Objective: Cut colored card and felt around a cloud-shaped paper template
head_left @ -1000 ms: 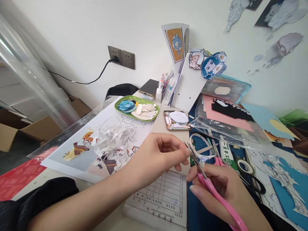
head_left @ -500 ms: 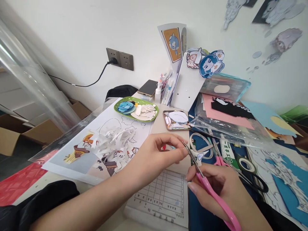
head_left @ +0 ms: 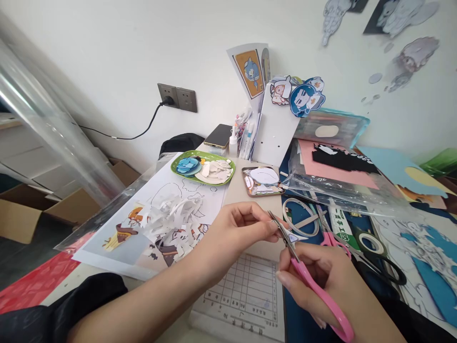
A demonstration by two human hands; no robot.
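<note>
My right hand (head_left: 321,281) is closed round the pink-handled scissors (head_left: 310,281), whose blades point up and to the left. A small white paper piece (head_left: 293,237) with a bluish drawing lies against the blades. My left hand (head_left: 246,226) pinches the paper's left end between thumb and fingers, right beside the blade tips; the pinched part is mostly hidden. Below the hands lies a printed form pad (head_left: 246,290). White paper scraps (head_left: 174,216) are heaped on a printed sheet (head_left: 128,257) to the left.
Behind the hands are a green tray (head_left: 174,166) of blue and white cutouts and a small tin (head_left: 264,193) of cutouts. At right lie a tape roll (head_left: 371,243), a glue tube (head_left: 339,221), black scissors (head_left: 389,269) and plastic bags. A phone (head_left: 218,136) sits near the wall.
The view has shifted slightly, so the wall items sit lower and further left. The scissor blades look a little more apart. Both hands keep their holds.
</note>
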